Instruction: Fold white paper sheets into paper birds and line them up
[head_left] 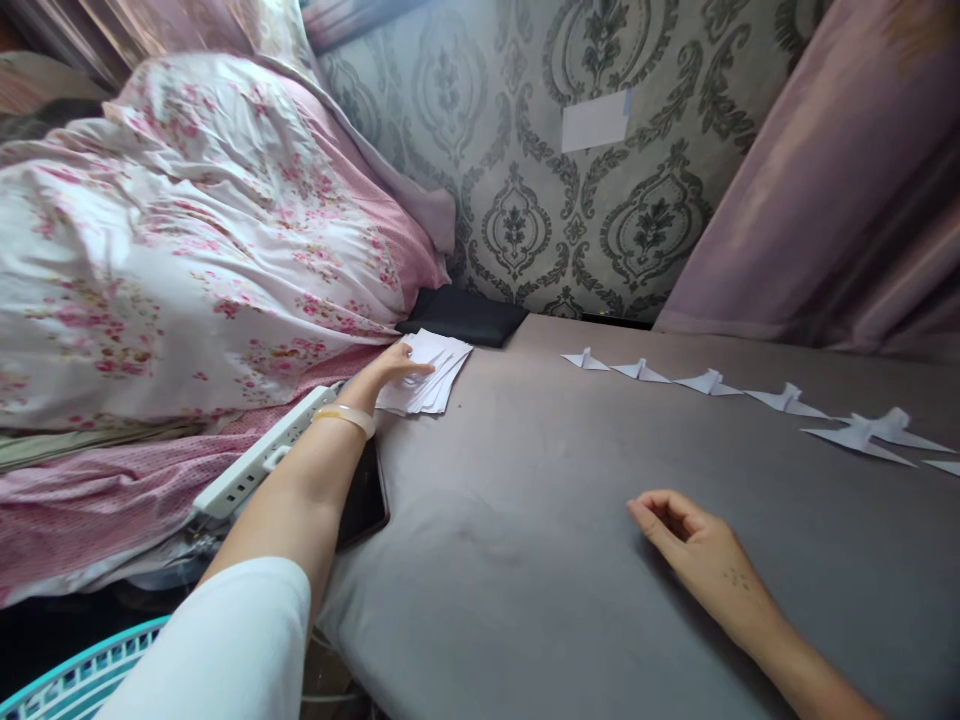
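My left hand (397, 365) reaches out to a loose stack of white paper sheets (439, 385) at the bed's left edge. Its thumb and a finger lie apart on the top sheets; the other fingers are partly hidden. My right hand (686, 540) is above the grey sheet nearer to me, fingers curled in and thumb tip against the forefinger, with nothing visible in it. Several folded white paper shapes (709, 382), flat-winged with a raised middle, stand in a row at the right.
A black folded item (465, 315) lies behind the stack. Beside my left arm are a white power strip (262, 455) and a dark phone or tablet (365, 500). Floral bedding (187, 250) rises at left, above a turquoise basket (90, 665). The grey bed (525, 560) meets a patterned wall.
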